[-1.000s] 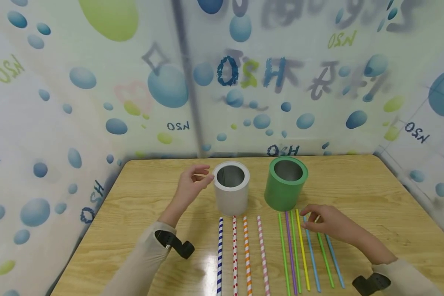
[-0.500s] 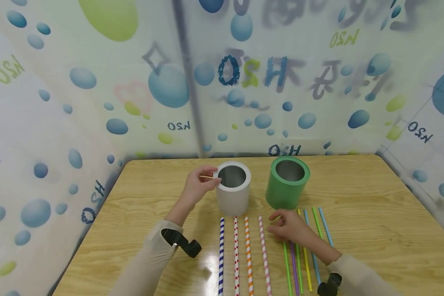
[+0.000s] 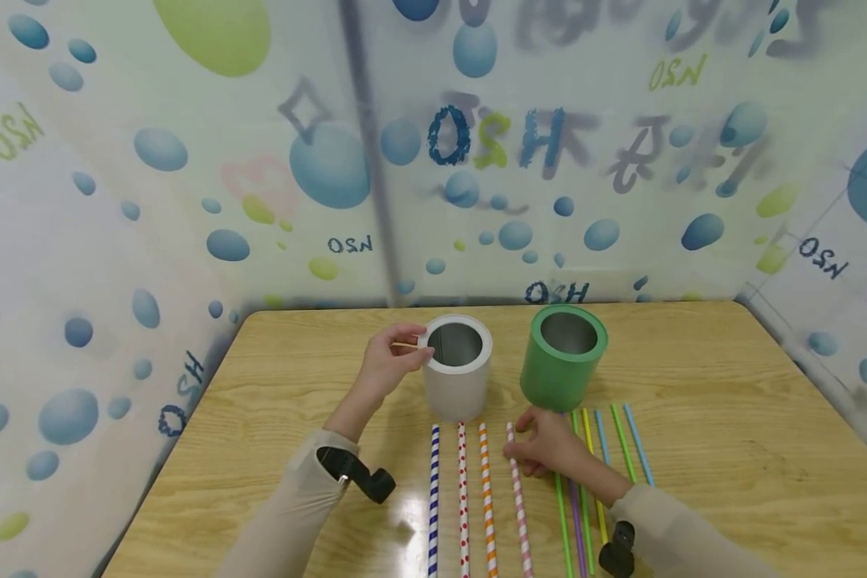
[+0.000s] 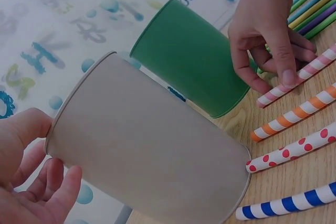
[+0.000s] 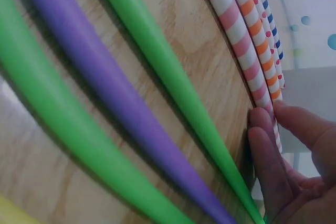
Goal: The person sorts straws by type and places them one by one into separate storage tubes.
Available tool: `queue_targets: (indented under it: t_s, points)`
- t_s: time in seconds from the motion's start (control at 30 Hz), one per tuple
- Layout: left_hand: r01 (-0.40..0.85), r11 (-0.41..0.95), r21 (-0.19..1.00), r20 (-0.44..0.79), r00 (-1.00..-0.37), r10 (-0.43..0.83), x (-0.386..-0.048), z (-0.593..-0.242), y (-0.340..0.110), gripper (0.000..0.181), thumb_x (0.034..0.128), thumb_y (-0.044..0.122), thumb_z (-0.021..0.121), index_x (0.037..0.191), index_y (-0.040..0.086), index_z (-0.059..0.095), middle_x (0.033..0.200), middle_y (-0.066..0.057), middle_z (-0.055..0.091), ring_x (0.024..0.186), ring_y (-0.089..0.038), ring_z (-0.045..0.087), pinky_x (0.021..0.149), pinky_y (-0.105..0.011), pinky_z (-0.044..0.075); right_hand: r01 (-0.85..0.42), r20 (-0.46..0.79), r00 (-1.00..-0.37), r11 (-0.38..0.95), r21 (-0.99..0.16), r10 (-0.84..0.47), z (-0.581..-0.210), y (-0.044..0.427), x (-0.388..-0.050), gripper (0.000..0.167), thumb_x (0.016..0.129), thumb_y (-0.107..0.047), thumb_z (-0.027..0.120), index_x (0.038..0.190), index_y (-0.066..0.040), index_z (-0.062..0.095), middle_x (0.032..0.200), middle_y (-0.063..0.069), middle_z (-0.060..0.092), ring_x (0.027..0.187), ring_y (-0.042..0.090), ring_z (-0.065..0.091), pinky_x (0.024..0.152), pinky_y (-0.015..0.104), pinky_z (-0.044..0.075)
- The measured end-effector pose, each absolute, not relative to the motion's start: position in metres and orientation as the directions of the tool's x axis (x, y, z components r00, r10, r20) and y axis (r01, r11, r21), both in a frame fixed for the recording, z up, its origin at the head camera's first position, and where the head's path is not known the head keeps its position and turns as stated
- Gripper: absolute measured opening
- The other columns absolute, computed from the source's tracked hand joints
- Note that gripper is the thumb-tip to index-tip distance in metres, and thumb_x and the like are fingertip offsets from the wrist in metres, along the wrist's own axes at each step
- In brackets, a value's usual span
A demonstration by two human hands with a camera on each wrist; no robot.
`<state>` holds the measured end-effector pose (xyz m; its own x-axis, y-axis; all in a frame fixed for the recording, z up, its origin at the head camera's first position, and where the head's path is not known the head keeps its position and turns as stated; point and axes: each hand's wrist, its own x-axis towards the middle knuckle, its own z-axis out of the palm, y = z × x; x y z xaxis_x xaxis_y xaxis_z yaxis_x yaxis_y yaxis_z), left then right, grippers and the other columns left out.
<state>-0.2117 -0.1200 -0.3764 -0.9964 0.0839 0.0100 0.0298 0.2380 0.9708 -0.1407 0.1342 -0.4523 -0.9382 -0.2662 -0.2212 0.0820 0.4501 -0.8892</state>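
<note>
My left hand [image 3: 384,368] holds the white cup [image 3: 457,393] by the left side of its rim, thumb and fingers at the edge. The cup stands upright and its visible inside holds nothing. Over the far end of the pink-and-white striped paper straw [image 3: 520,514], my right hand [image 3: 551,443] has its thumb and fingers on either side, pinching it. That straw lies on the table in the left wrist view. Left of it lie an orange-striped straw [image 3: 487,498], a red-dotted straw [image 3: 463,498] and a blue-striped straw [image 3: 433,498].
A green cup [image 3: 559,381] stands upright right of the white one. Several plain straws, including a purple straw [image 5: 115,87] and a blue straw [image 3: 639,445], lie beneath and beyond my right forearm. The wooden table [image 3: 730,385] meets a patterned curtain [image 3: 607,160] at its back edge.
My right hand has moved left from the plain straws to the pink-striped straw and now pinches it. My left hand has moved slightly right, onto the white cup's rim.
</note>
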Motion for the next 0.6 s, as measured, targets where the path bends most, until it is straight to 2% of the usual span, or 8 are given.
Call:
queue_targets:
  t_s: [0.3,0.6]
  points:
    - [0.027,0.238,0.971,0.006,-0.996,0.088,-0.208,-0.372,-0.119,0.033,0.0807,0.009,0.069,0.113,0.006,0.060,0.102,-0.012,0.054,0.085,-0.023,0.054,0.070,-0.030,0.051,0.074,-0.198,-0.963,0.528,-0.846,-0.182,-0.452,0.125,-0.138,0.039,0.071,-0.008,0.076,0.097,0.004,0.050,0.050,0.005,0.056,0.040,0.015,0.055,0.040,0.028,0.047]
    - [0.032,0.242,0.970,0.012,-0.996,0.087,-0.210,-0.376,-0.121,0.032,0.0807,0.011,0.070,0.111,0.008,0.061,0.101,-0.011,0.054,0.084,-0.023,0.054,0.071,-0.031,0.051,0.075,-0.200,-0.967,0.571,-0.817,-0.159,-0.453,0.119,-0.140,0.032,0.069,-0.002,0.071,0.092,0.004,0.049,0.048,0.004,0.056,0.039,0.014,0.055,0.040,0.028,0.047]
